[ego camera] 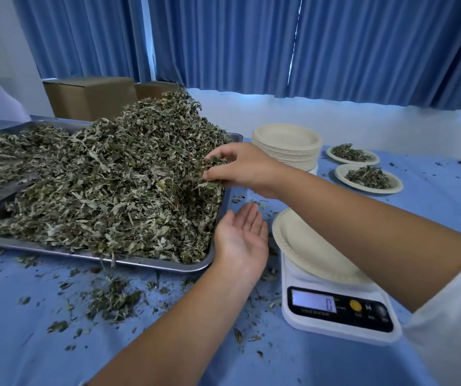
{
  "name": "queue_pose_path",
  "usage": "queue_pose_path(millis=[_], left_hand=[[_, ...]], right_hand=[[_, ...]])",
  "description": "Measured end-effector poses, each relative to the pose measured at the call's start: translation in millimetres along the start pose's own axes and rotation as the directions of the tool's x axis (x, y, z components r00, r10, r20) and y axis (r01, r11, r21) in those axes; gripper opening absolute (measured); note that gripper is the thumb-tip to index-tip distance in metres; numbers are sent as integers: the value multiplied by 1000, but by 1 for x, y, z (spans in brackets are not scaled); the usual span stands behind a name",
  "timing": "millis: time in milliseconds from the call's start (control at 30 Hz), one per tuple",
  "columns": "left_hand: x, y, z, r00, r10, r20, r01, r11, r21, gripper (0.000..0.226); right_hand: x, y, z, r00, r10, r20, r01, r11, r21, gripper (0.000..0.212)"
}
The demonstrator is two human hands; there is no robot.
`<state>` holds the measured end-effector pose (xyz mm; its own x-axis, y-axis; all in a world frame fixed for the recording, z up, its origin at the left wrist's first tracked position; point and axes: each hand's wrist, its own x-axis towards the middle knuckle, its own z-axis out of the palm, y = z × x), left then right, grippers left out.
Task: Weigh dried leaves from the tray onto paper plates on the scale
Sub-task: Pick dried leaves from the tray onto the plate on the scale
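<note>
Right hand (240, 167) pinches dried leaves (106, 185) at the tray (168, 266) edge; left hand (239, 235) spread palm-up just below, beside the scale (335, 310).

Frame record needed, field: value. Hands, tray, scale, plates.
tray: metal, heaped with dried leaves
right hand: grips a clump at the heap's right edge
left hand: palm up, empty, between tray and scale
scale display: reads 0
plate on scale: empty
plate stack: behind the scale
near filled plate: right of the stack
far filled plate: behind it
</note>
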<state>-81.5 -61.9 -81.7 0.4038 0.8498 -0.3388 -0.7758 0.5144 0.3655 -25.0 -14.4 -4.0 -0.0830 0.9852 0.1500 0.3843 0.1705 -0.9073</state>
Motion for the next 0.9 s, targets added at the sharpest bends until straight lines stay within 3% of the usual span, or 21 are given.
queue_pose_path(millis=[367, 633, 767, 900], left_hand=[[-14, 11, 6, 997, 30, 68, -25, 998, -59, 48], [-14, 4, 3, 995, 23, 96, -25, 999, 21, 51], [-15, 2, 2, 996, 24, 88, -28, 999, 39, 50], [-15, 4, 2, 996, 44, 77, -47, 998, 46, 50]], right_hand=[[-63, 0, -45, 996, 27, -90, -18, 995, 93, 24], [-114, 23, -91, 977, 117, -176, -149, 972, -181, 20], [-122, 37, -95, 967, 185, -173, -243, 873, -423, 16], [-123, 38, -95, 970, 222, -96, -230, 723, -652, 22]])
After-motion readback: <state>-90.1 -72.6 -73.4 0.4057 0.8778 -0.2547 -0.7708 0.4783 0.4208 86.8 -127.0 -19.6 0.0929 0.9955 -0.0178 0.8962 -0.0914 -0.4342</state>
